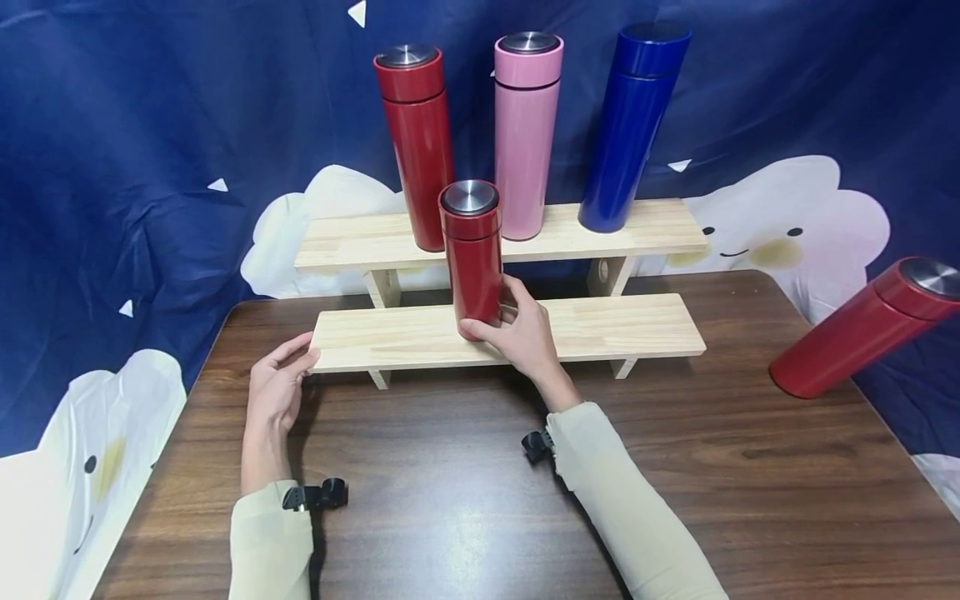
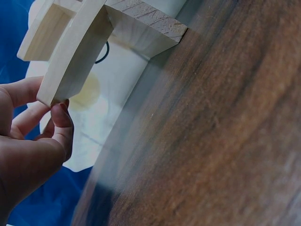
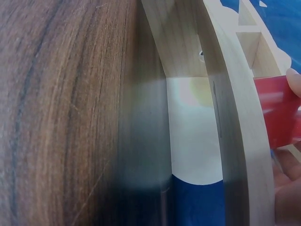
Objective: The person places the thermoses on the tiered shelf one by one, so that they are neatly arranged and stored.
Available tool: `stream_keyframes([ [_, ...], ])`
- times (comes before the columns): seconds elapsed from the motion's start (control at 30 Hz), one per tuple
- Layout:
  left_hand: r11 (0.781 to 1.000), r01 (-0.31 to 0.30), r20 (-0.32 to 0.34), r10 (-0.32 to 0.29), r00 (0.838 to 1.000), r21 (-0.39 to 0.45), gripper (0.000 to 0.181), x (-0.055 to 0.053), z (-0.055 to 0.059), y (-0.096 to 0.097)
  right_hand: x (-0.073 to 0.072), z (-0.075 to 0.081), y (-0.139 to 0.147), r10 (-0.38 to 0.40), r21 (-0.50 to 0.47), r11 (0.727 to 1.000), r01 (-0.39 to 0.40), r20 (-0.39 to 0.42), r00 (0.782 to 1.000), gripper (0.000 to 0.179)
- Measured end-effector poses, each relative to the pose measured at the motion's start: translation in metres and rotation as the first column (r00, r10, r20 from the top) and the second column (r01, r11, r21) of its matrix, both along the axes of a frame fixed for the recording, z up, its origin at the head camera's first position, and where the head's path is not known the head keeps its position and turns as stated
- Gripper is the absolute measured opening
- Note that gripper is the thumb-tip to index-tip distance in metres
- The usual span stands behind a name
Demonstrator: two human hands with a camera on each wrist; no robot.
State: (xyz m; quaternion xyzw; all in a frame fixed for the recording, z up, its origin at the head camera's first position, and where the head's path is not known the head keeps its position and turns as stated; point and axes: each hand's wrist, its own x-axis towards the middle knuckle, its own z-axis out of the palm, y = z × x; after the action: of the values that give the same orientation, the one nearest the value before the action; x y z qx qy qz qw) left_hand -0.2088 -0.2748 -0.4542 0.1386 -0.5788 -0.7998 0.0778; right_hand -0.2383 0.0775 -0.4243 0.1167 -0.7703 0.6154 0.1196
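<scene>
A red thermos bottle (image 1: 474,258) with a silver lid stands upright on the lower step of a two-tier wooden shelf (image 1: 622,327). My right hand (image 1: 528,333) grips the bottle near its base, thumb in front and fingers around the right side. In the right wrist view the red bottle (image 3: 277,110) shows only in part, at the step's edge. At the left end of that step, my left hand (image 1: 277,387) pinches the board's corner. The left wrist view shows the wooden board (image 2: 70,66) between thumb and fingers.
On the upper step stand another red bottle (image 1: 420,158), a pink bottle (image 1: 527,150) and a blue bottle (image 1: 633,133). A further red bottle (image 1: 855,337) is at the right side of the brown table (image 1: 420,500). A blue cloth (image 1: 150,150) with cloud shapes hangs behind.
</scene>
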Motion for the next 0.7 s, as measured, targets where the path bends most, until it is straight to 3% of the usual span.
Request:
stream_keyframes([
  [0.6, 1.000, 0.001, 0.001, -0.001, 1.000, -0.001, 0.030, 0.001, 0.001, 0.001, 0.008, 0.004, 0.023, 0.061, -0.081, 0.995, -0.061, 0.001, 0.998, 0.071],
  [0.7, 1.000, 0.002, 0.002, -0.002, 1.000, 0.007, 0.030, 0.001, 0.001, 0.001, 0.018, 0.018, 0.028, 0.064, -0.083, 0.995, -0.063, 0.009, 0.998, 0.069],
])
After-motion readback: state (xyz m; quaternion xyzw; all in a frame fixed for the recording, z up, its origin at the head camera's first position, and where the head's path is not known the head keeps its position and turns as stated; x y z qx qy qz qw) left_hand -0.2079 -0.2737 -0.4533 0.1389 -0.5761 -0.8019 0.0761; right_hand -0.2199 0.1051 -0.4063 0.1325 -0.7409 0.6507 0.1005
